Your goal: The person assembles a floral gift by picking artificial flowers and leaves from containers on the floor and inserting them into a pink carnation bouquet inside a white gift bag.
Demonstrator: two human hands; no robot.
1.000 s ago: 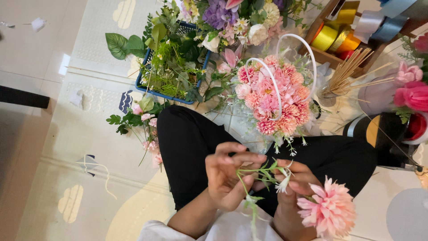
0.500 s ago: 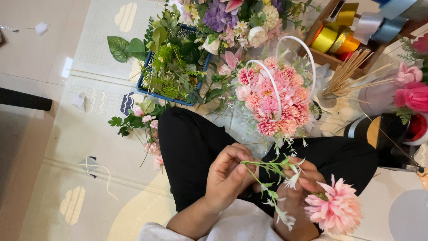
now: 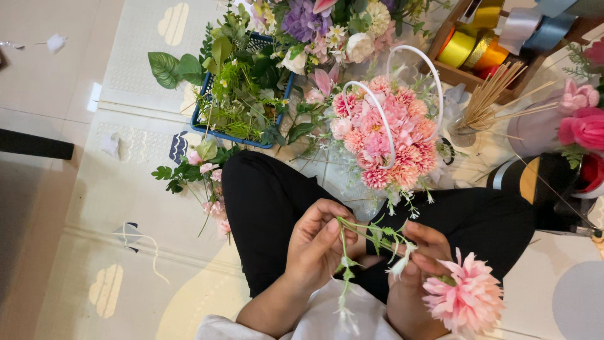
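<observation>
Now the left hand (image 3: 318, 242) pinches a thin green sprig (image 3: 371, 236), the right hand (image 3: 418, 264) at 3 o'clock grips a pink flower (image 3: 465, 299), so joining both stems seems to need careful alignment.

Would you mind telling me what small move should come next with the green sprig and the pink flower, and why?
Probably bring the green sprig alongside the pink flower. The left hand pinches the sprig's stem, the right hand holds both the flower and the sprig's tip, and the sprig lies crosswise, not yet aligned with the bloom.
</observation>
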